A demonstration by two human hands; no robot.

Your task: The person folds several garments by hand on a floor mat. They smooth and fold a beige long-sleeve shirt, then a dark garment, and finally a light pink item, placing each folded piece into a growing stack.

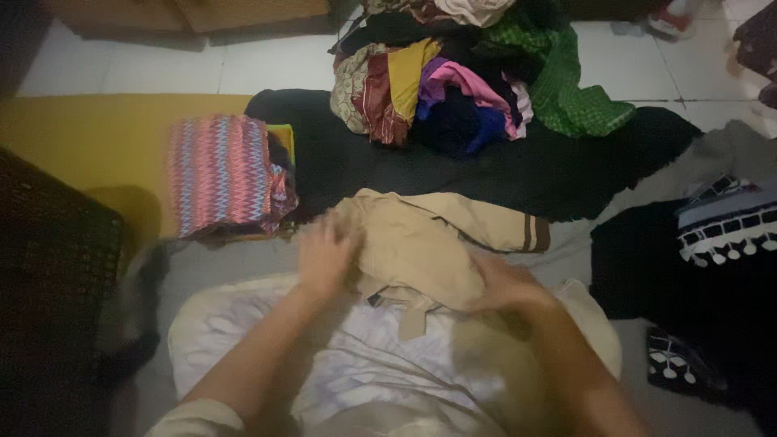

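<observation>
A tan garment point(437, 235) with brown stripes at one cuff lies crumpled in front of me, partly on a black cloth point(380, 170). My left hand point(325, 259) presses down on the garment's left side, fingers spread and blurred. My right hand point(506, 285) grips its lower right edge. A tan strap hangs down from the garment over a pale white cloth point(356, 356) on my lap.
A folded zigzag-patterned cloth point(222, 174) sits on a yellow mat point(89, 142) at the left. A heap of mixed coloured clothes point(469, 73) lies at the back. A dark patterned object point(48, 275) stands at far left; black and white fringed fabric point(724, 222) lies at right.
</observation>
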